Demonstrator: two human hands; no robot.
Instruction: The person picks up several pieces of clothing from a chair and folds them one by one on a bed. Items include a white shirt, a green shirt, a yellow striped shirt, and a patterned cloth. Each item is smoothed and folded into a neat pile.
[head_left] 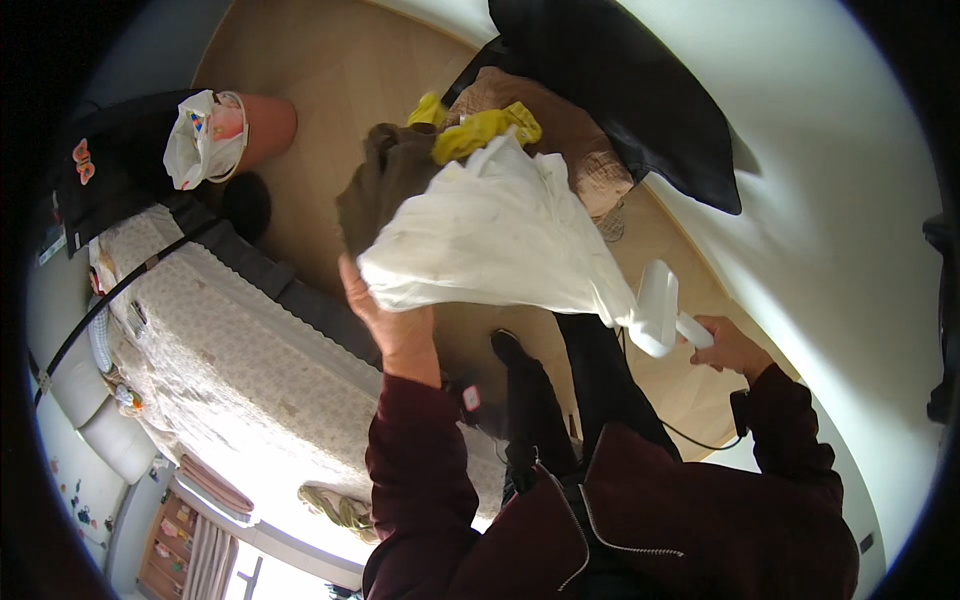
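My left hand [397,328] holds the near left edge of a white cloth [490,235], possibly a garment; part of its fingers is hidden behind the fabric. The cloth spreads out in front of me and narrows toward the right. My right hand [732,348] is closed round the short handle of a white hand tool [656,308] with a thick oblong head, like a lint roller. That head is right at the cloth's right corner; whether they touch I cannot tell. Beyond the cloth lie a dark brown cloth [392,175] and a bright yellow cloth [485,132].
A brownish-pink cushion [540,115] and a large black padded item [630,80] lie beyond, by the white wall [830,200]. To the left stands a bed [230,330] with a pale patterned cover. A pink bin [268,130] with a white liner is on the wooden floor [320,60].
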